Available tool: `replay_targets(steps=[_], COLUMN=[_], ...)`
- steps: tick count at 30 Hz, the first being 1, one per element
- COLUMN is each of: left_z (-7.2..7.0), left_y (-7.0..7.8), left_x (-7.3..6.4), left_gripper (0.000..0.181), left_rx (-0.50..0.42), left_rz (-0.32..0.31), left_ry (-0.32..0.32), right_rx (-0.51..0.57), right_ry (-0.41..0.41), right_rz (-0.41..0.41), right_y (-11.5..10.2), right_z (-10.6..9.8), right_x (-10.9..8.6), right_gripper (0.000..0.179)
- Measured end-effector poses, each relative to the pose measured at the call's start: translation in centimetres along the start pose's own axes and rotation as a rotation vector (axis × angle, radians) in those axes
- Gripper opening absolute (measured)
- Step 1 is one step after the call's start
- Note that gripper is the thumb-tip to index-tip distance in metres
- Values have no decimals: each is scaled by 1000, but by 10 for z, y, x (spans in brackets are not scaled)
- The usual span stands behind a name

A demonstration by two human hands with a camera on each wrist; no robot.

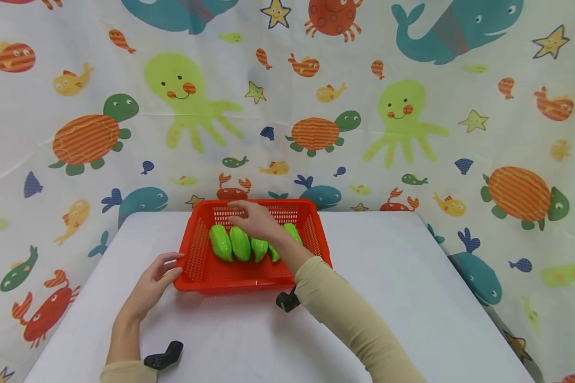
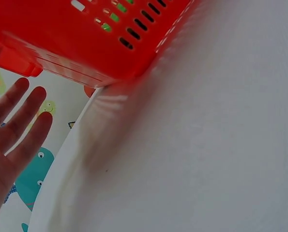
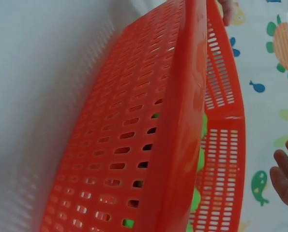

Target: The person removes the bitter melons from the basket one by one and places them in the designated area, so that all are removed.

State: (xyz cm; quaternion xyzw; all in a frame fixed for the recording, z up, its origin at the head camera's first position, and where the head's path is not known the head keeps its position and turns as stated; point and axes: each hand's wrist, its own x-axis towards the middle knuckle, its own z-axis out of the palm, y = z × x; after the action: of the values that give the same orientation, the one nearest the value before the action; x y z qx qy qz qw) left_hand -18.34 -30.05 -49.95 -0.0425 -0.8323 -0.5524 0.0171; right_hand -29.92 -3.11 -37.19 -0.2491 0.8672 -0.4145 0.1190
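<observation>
A red slatted basket (image 1: pixel 249 274) holds several glossy, bright green, elongated vegetables (image 1: pixel 240 244) that look like peppers, lying side by side in a row. My right hand (image 1: pixel 254 219) hovers above them inside the basket's outline, its fingers loosely bent and nothing held; part of the row is hidden under the forearm. At the basket's left front corner is my left hand (image 1: pixel 155 279), fingertips and thumb by the rim. The left wrist view shows several fingers (image 2: pixel 31 130) of it spread and fairly straight, near the basket's underside.
The basket stands on a white-covered table (image 1: pixel 378 276). A cloth (image 1: pixel 278 96) printed with sea animals hangs behind and around it. Black wrist devices (image 1: pixel 164 356) are on both forearms; the right one sits just before the basket's front edge.
</observation>
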Motion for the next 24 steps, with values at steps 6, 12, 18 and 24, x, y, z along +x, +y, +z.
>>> replay_targets(steps=[6,12,18,24], left_z=[1,0,-1,-3], left_y=[-2,-5,-6,-6], left_x=[-2,-1,-1,1], left_gripper=[52,50,50,51], left_rx=[17,1,-17,-36], left_rz=[-6,9,22,18], left_ry=[27,29,19,-1], right_rx=[-18,-78,-170,-215], right_ry=[-17,-52,-139,-210], right_rz=[-7,-12,-3,-14], right_y=[-2,-2,0,9], right_z=[6,8,8,9], right_x=[6,14,29,45], right_gripper=[47,52,56,57])
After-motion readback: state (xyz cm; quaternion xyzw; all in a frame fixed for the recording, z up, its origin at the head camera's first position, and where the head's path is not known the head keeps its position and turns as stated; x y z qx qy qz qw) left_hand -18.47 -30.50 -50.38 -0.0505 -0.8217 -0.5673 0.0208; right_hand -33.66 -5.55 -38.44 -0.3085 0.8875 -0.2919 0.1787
